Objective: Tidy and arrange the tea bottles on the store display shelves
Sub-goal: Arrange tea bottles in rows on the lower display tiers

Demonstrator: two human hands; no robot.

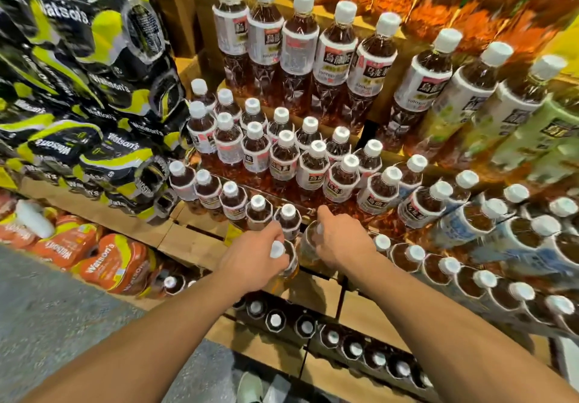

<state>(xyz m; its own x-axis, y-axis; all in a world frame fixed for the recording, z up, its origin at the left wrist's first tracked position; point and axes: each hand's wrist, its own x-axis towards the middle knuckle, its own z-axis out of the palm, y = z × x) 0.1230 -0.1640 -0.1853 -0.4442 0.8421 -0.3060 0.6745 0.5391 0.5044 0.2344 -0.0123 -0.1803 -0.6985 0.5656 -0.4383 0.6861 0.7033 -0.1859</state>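
left hand point(250, 261) grips capped bottle point(278, 249); right hand point(340, 242) grips second bottle point(308, 246), mostly hidden.

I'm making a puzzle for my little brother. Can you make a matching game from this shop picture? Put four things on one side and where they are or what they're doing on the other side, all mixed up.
Things
1. left hand
2. black and yellow packs
3. orange packs
4. tall tea bottles

Places or states
A. standing in a row on a high shelf
B. low down near the floor, on the left
C. holding a small white-capped bottle
D. piled high on the left

Pairs: 1-C, 2-D, 3-B, 4-A
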